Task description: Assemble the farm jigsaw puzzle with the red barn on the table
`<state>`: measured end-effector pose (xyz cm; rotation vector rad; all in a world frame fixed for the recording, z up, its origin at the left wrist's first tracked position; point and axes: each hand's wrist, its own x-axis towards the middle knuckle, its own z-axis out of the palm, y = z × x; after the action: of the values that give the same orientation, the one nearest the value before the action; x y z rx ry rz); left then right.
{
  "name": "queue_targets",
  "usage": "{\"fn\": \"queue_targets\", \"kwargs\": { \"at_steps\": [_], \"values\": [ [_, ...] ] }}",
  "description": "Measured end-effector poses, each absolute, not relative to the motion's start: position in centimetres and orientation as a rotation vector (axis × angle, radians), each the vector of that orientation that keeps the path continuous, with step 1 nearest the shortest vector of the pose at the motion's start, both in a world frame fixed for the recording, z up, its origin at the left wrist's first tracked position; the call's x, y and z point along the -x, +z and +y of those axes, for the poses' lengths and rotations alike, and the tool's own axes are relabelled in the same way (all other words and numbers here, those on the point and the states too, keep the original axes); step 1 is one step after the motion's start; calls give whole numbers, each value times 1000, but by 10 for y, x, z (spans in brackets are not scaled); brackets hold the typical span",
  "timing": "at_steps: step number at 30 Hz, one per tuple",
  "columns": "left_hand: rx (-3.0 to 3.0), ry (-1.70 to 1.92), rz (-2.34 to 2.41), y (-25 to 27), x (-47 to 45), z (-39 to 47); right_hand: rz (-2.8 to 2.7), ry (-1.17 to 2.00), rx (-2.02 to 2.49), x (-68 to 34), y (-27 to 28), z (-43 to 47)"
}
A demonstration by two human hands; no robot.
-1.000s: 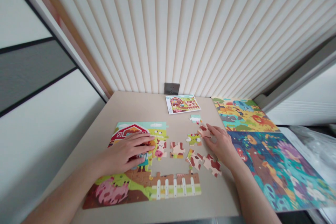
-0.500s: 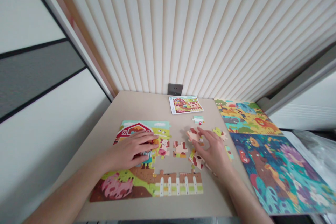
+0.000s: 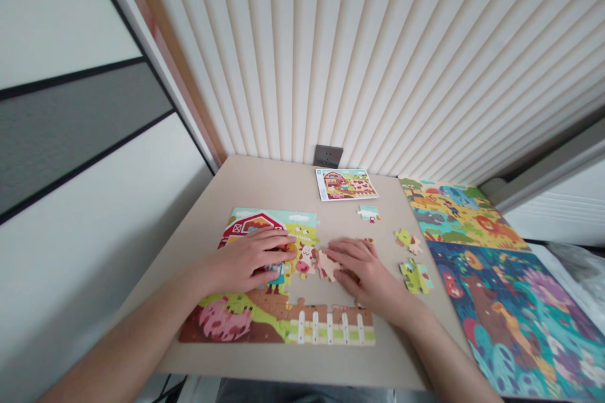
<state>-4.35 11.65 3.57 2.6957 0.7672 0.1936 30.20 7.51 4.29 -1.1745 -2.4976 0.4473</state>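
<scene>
A farm jigsaw puzzle [image 3: 222, 321], partly assembled, lies on the table with a barn, a pig, a white fence and a cow's head. My left hand [image 3: 258, 258] rests flat on its middle, fingers stretched out, covering part of the barn and a figure. My right hand [image 3: 363, 271] is low over the gap right of the cow's head, thumb and fingers closing on a cow-patterned puzzle piece [image 3: 327, 264]. That piece sits beside the cow's head; whether they interlock I cannot tell. Other pieces under my right hand are mostly hidden.
Loose pieces lie to the right: a cloud piece [image 3: 368, 213], a green-and-cow piece [image 3: 408, 240] and green pieces [image 3: 416, 277]. A picture card [image 3: 347, 184] lies near the wall socket [image 3: 328, 155]. Two finished puzzles, savanna [image 3: 463, 211] and forest [image 3: 515, 315], cover the right side.
My right hand has moved left and down toward the cow's head, bringing cow-patterned pieces from the loose group. My left hand stays on the puzzle. The view has shifted slightly.
</scene>
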Motion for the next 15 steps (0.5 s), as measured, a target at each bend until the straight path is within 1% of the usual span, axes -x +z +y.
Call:
{"fn": "queue_targets", "kwargs": {
  "at_steps": [4, 6, 12, 15],
  "values": [
    [-2697, 192, 768, 37, 43, 116, -2443, 288, 1385, -295, 44, 70],
    [-2691, 221, 761, 37, 43, 116, -2445, 286, 1438, -294, 45, 68],
    [-2671, 279, 733, 37, 44, 116, -2502, 306, 1311, -300, 43, 69],
    [-2674, 276, 735, 36, 44, 116, -2537, 382, 1215, -301, 42, 69]
  ]
}}
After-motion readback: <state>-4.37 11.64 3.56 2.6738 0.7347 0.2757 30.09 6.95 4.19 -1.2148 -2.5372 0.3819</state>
